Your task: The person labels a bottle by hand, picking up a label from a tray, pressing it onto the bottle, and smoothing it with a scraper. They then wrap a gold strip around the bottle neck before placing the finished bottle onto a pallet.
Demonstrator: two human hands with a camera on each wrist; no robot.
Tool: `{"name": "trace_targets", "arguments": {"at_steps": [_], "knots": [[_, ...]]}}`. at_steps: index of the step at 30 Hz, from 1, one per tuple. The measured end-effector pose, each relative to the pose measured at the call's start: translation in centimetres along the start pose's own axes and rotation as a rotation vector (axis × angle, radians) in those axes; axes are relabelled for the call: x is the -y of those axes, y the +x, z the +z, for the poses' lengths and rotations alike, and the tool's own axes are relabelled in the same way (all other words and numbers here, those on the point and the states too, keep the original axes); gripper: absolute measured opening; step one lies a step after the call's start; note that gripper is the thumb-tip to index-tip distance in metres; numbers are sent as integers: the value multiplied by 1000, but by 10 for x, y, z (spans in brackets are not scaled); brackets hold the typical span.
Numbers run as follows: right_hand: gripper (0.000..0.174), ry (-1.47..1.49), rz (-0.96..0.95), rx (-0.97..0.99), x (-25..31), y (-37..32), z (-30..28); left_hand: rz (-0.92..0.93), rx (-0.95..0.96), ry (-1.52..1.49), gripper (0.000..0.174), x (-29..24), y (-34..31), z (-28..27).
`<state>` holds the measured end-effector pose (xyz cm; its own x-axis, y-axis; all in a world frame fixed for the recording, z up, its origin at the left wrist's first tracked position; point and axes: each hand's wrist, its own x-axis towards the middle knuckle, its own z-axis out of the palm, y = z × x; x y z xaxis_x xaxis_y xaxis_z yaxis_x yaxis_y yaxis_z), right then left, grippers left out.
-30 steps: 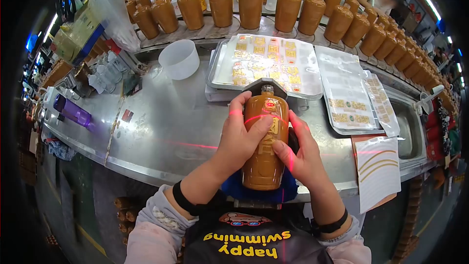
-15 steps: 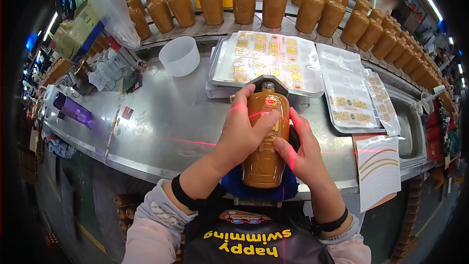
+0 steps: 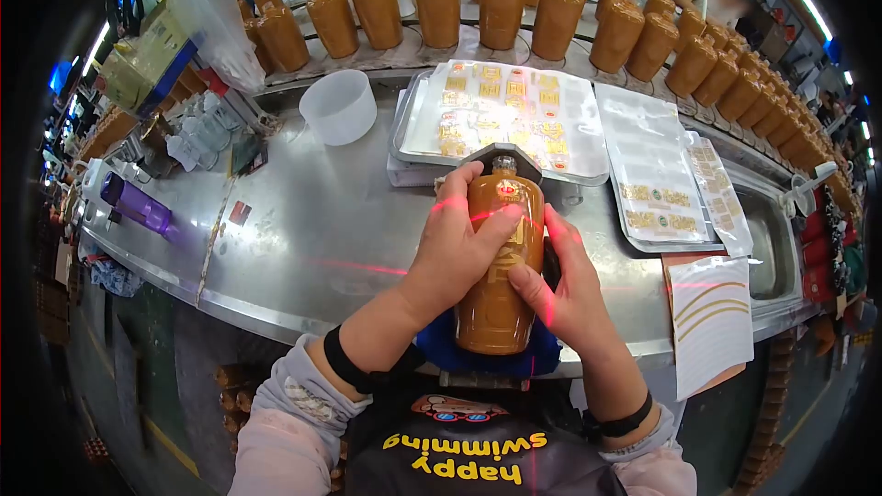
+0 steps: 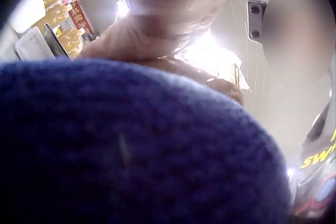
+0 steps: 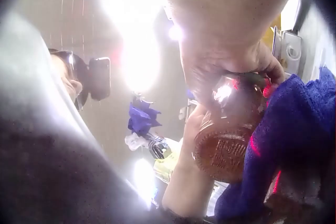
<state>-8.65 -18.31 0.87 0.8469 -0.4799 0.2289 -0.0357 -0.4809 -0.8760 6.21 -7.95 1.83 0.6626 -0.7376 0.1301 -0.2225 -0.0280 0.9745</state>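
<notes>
A brown bottle (image 3: 496, 312) with a clear neck lies on a blue cloth (image 3: 544, 349), its neck at a dark angular holder (image 3: 525, 162). My left hand (image 3: 457, 248) grips its left side, the thumb pressed on gold lettering at the front. Round the right side curls my right hand (image 3: 571, 289), its thumb on the lower lettering. Red laser lines cross the bottle and both hands. In the right wrist view the bottle's embossed base (image 5: 223, 153) shows below the right hand (image 5: 226, 40). Blue cloth (image 4: 121, 145) fills much of the left wrist view.
Label sheets (image 3: 501, 115) lie on a tray beyond the bottle, with more sheets (image 3: 654, 174) to the right. A white tub (image 3: 338, 108) and a purple bottle (image 3: 136, 206) stand left. Brown bottles (image 3: 437, 9) line the curved conveyor behind; a sink (image 3: 770, 243) is at right.
The bottles on the conveyor have shifted along to the right. My left thumb has moved slightly on the front of the held bottle, and the right thumb has moved a little left.
</notes>
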Motion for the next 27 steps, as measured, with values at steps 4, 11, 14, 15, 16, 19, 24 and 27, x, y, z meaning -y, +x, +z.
{"name": "trace_targets", "arguments": {"at_steps": [4,11,14,15,16,19,24,27], "knots": [[85,-10,-19,2,1,0,-1,17,12,46,73,0,0,-3],[82,69,-10,8,0,0,-1,-3,41,-147,83,3,-4,-5],[79,166,23,14,-6,-1,0,64,88,-85,92,8,-22,-10],[78,148,9,13,-7,-1,0,88,108,1,95,6,-29,-12],[78,130,-3,14,-8,-1,1,109,127,86,97,5,-32,-14],[80,155,-24,2,-6,0,2,94,143,6,101,5,-33,-15],[83,61,-39,15,-5,0,0,105,152,-25,100,8,-34,-14],[84,65,-40,13,-3,0,0,101,161,-37,100,6,-34,-15]]}}
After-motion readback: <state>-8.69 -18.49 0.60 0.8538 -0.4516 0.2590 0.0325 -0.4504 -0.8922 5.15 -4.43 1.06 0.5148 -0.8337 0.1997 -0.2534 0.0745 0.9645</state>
